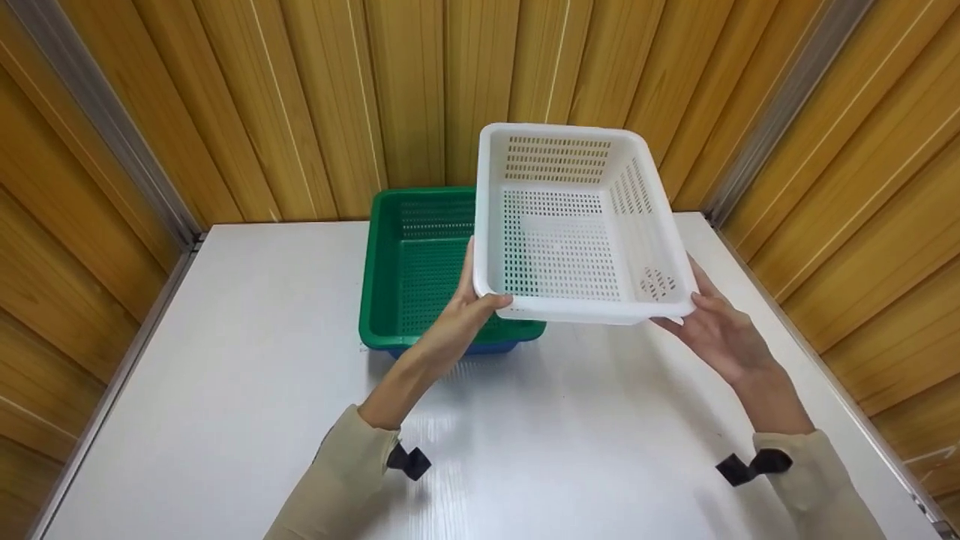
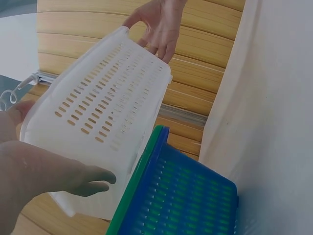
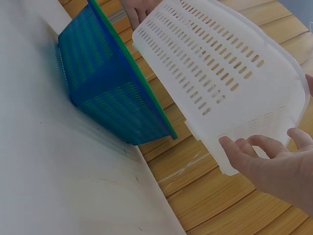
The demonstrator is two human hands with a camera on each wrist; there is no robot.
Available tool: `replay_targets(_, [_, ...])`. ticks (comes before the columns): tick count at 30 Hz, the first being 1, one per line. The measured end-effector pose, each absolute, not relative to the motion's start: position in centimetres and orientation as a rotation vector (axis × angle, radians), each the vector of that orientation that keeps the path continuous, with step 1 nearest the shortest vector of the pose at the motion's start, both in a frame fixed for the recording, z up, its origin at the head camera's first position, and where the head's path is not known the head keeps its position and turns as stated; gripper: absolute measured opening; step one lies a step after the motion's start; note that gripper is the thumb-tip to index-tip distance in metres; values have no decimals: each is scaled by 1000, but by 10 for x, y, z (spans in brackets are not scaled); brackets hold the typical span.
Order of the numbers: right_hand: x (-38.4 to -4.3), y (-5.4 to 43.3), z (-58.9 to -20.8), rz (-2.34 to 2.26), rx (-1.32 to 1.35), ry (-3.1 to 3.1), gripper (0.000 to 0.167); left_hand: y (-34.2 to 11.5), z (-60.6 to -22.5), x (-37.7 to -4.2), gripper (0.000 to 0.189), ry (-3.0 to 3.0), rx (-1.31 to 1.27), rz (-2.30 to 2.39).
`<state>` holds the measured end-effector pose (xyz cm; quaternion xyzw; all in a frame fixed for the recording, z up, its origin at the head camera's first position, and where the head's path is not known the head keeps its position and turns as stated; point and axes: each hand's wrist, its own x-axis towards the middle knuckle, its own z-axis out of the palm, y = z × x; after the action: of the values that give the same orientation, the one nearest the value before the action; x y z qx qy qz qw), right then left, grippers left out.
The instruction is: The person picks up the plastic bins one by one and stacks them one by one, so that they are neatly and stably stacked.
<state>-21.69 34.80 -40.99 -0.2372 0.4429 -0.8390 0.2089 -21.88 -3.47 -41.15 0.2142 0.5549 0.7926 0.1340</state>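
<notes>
A white slotted plastic basket (image 1: 555,240) is held up above the table, its opening tilted toward the head camera. My left hand (image 1: 457,322) grips its near left corner, thumb over the rim and fingers along the outer side. At the near right corner my right hand (image 1: 724,330) holds it, thumb by the rim and fingers beneath. Behind and to the left stands a green basket (image 1: 381,270), nested in a blue basket (image 2: 190,196) that shows best in the wrist views. The white basket overlaps the green one's right part in the head view.
The white table (image 1: 225,375) runs under everything. Wood-patterned panels (image 1: 405,90) rise at the back and both sides, meeting at metal corner posts (image 1: 765,127). The nested baskets stand near the back edge.
</notes>
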Motion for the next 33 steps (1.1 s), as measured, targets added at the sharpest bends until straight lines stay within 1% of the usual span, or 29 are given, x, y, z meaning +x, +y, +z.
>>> replay_targets(10, [-215, 330, -403, -2299, -615, 1329, 63, -56, -408, -212, 100, 1667, 627, 2274])
replay_targets(21, [-223, 302, -402, -2295, -566, 1376, 64, -86, -404, -205, 97, 1737, 472, 2267])
replay_targets(33, [-232, 266, -399, -2294, -499, 1393, 65, -118, -399, -200, 95, 1780, 443, 2292])
